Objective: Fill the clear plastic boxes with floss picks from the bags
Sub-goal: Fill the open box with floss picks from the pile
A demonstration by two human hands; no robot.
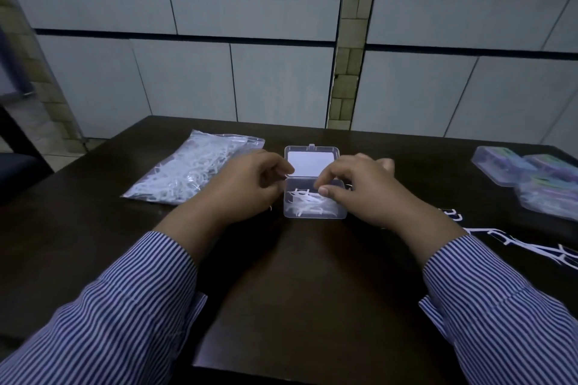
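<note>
Nearest the camera, two forearms in blue-and-white striped sleeves (125,319) reach forward over a dark surface (312,291). To the right, just past the right sleeve, a few loose floss picks (513,241) lie scattered on the surface. Farther in, the left hand (247,184) rests beside the left wall of a small clear plastic box (314,201), its fingers curled loosely inward; whether it pinches anything cannot be told. The right hand (359,187) hovers over the right side of the box, thumb and forefinger drawn close together at the rim above the white floss picks inside (308,201), though an actual grip on a pick cannot be made out. The box stands open, its hinged lid (311,159) laid back flat behind it. To the left and slightly beyond lies a clear bag (197,170) stuffed with white floss picks. At the far right sit several closed plastic boxes (531,178) stacked together, with coloured contents. Behind the surface rises a tiled wall (250,72).
</note>
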